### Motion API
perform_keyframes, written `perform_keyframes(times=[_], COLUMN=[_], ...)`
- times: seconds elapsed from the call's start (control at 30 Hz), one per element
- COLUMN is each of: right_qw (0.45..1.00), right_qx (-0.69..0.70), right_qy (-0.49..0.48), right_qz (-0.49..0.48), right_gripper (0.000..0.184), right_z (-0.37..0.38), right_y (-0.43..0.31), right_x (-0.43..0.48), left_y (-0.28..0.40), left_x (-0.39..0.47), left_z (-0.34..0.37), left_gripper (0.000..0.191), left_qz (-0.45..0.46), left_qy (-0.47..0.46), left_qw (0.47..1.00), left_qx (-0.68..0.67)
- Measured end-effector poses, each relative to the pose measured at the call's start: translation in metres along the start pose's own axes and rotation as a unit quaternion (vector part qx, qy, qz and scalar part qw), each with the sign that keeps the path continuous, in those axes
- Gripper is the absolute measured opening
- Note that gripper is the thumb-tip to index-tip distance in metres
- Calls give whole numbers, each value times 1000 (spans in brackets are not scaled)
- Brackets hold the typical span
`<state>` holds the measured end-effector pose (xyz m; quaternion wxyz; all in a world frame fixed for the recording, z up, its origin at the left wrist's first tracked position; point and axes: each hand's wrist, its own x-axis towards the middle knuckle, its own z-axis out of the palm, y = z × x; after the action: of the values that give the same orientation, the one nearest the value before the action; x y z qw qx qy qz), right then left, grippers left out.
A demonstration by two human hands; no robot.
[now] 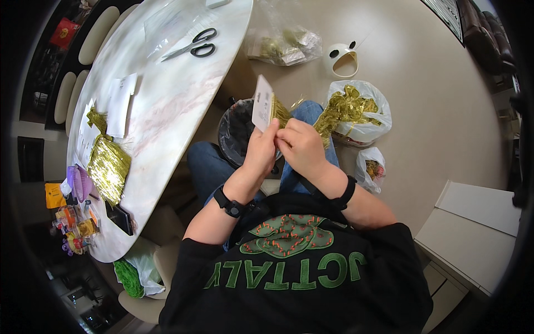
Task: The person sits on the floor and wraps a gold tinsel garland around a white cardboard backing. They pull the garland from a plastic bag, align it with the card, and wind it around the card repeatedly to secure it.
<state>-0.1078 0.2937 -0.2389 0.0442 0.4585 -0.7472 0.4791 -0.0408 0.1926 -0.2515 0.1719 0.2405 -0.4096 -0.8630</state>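
My left hand (pixel 263 144) grips a white card (pixel 263 104) that bears printed writing. Gold tinsel fringe (pixel 280 112) is bundled against the card's right side. Close beside it, my right hand (pixel 302 144) pinches the lower end of the fringe between thumb and fingers. To the right of that hand, more gold tinsel (pixel 348 104) runs over my knee and into a white plastic bag (pixel 377 129). Below my left hand stands a round bin (pixel 233 133) with a dark liner, between my legs.
On the marble table (pixel 167 112) lie black-handled scissors (pixel 194 48), white cards (pixel 122 104), a gold tinsel bundle (pixel 109 167) and a dark phone-like object (pixel 119 218). The floor holds a clear plastic bag (pixel 288 48), a white rounded object with a cut-out (pixel 346 60) and a small bag (pixel 371 169).
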Motion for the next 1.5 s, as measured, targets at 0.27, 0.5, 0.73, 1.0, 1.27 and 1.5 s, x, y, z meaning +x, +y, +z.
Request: perform_keyframes(times=[0.27,0.5,0.73,1.0,1.27,1.5], right_qw=[994,993,982,973,971,971], right_qx=[-72,-30,11,25,45,70], right_qy=[-83,-78,-89,-96,-97,-87], right_qz=[4,82,169,207,213,209], right_gripper=[16,14,19,19,20,14], right_z=[-45,-78,-65,-56,-53,-58], right_y=[-5,27,74,86,85,78], right_x=[2,15,16,10,12,12], left_y=[-7,24,44,48,53,52], left_x=[20,25,9,6,4,4], left_z=[-45,-66,-46,-38,-34,-38], left_gripper=[33,36,43,41,45,43], left_qz=[128,26,-127,-173,-179,-143], left_qy=[-5,-106,-111,-127,-133,-100], left_qw=[958,928,978,976,975,982], left_qx=[257,356,124,28,7,66])
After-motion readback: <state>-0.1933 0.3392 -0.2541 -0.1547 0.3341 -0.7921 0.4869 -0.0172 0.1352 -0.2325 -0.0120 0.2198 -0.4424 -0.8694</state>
